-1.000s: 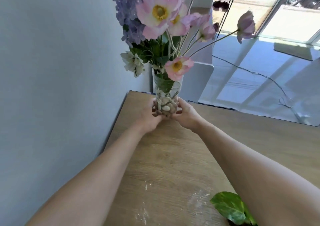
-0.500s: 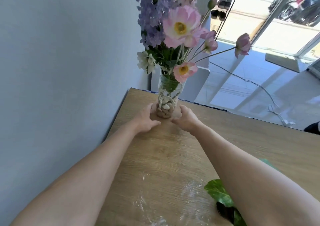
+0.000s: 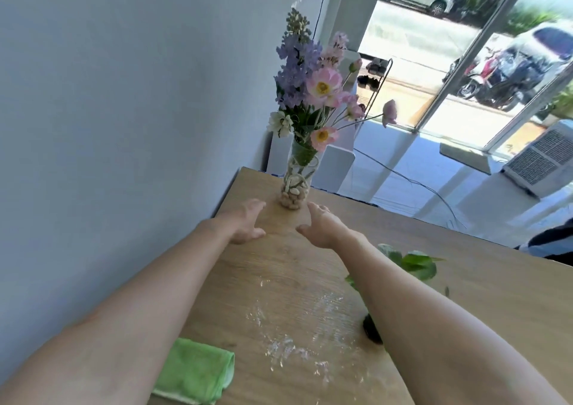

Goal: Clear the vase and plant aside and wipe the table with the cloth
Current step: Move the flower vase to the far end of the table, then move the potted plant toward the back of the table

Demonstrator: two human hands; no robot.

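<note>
A glass vase [image 3: 296, 184] with pebbles in its base and pink and purple flowers stands upright at the far left corner of the wooden table [image 3: 449, 268]. My left hand [image 3: 245, 223] and my right hand [image 3: 321, 225] hover just in front of it, fingers apart, touching nothing. The green plant [image 3: 415, 262] lies to the right, partly hidden behind my right forearm, with its dark pot [image 3: 372, 330] peeking out. A folded green cloth [image 3: 195, 370] lies near the front left edge. White powdery smears [image 3: 294, 336] cover the table's middle.
A pale wall [image 3: 124, 125] runs along the table's left edge. Behind the table are a white cabinet [image 3: 338, 163], a floor cable [image 3: 412, 181], a shoe rack [image 3: 372, 76] and glass doors to the street.
Both hands have let go of the vase and drawn back toward me. The vase now stands alone at the corner, and the cloth has come into view.
</note>
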